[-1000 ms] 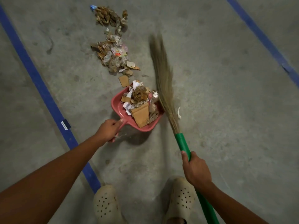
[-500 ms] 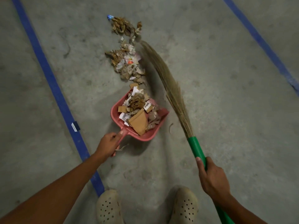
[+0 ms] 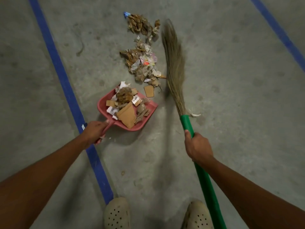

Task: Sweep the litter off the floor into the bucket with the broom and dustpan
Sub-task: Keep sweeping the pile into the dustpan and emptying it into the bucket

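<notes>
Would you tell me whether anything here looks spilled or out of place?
Yes: the dustpan is heaped, yet a flat cardboard piece lies on the floor just beyond its mouth, beside the unswept litter trail. A white scrap also clings to the broom where bristles meet handle.

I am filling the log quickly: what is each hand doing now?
Left hand: closed around the dustpan handle.
Right hand: closed around the broom handle.
</notes>
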Demonstrator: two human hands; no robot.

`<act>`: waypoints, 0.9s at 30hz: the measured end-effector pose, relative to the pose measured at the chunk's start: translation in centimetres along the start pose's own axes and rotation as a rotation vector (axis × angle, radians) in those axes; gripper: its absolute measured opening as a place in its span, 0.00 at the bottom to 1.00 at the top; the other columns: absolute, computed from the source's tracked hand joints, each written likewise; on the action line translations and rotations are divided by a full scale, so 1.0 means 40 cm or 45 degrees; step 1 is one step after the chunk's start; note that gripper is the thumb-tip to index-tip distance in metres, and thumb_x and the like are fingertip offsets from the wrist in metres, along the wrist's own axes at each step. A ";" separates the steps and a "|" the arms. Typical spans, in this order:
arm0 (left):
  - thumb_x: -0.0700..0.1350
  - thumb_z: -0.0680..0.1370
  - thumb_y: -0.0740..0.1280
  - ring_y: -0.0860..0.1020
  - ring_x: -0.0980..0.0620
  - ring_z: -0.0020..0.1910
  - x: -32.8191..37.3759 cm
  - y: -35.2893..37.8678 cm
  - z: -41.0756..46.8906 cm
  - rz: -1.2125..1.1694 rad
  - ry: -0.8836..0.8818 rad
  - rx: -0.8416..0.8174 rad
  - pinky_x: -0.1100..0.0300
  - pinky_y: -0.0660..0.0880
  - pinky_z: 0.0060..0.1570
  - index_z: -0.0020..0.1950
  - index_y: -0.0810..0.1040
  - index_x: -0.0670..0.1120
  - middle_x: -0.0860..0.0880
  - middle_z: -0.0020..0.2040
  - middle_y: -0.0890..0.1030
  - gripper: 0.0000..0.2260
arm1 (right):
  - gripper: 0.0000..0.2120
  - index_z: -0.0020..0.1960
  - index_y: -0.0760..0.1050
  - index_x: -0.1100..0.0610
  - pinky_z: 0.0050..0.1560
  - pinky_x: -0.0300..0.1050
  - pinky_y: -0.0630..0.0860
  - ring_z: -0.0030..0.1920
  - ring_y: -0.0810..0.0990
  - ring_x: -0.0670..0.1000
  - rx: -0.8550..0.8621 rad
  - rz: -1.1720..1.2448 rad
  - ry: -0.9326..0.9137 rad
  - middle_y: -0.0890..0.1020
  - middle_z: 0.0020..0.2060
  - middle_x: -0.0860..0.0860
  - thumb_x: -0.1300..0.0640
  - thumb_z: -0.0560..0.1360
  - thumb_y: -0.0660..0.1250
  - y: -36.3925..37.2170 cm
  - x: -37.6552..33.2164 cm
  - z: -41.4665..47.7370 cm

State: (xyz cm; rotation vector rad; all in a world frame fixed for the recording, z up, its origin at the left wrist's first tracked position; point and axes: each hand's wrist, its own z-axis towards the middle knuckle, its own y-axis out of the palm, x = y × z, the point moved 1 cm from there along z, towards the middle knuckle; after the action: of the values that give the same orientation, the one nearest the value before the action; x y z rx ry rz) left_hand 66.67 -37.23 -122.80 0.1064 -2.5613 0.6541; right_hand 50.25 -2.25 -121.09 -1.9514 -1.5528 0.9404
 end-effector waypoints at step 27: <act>0.56 0.83 0.63 0.69 0.52 0.19 0.452 -0.088 -0.668 -0.243 0.222 0.023 0.61 0.64 0.21 0.39 0.72 0.42 0.42 0.30 0.76 0.20 | 0.19 0.53 0.72 0.49 0.33 0.44 0.78 0.33 0.78 0.46 0.030 -0.141 -0.214 0.78 0.35 0.47 0.35 0.82 0.52 -0.538 -0.059 -0.648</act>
State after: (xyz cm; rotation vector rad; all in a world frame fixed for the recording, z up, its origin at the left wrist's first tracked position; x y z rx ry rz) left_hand 63.29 -26.99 -92.18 0.2841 -2.3432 0.5866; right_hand 55.68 2.14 -88.06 -1.7886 -1.7152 1.0942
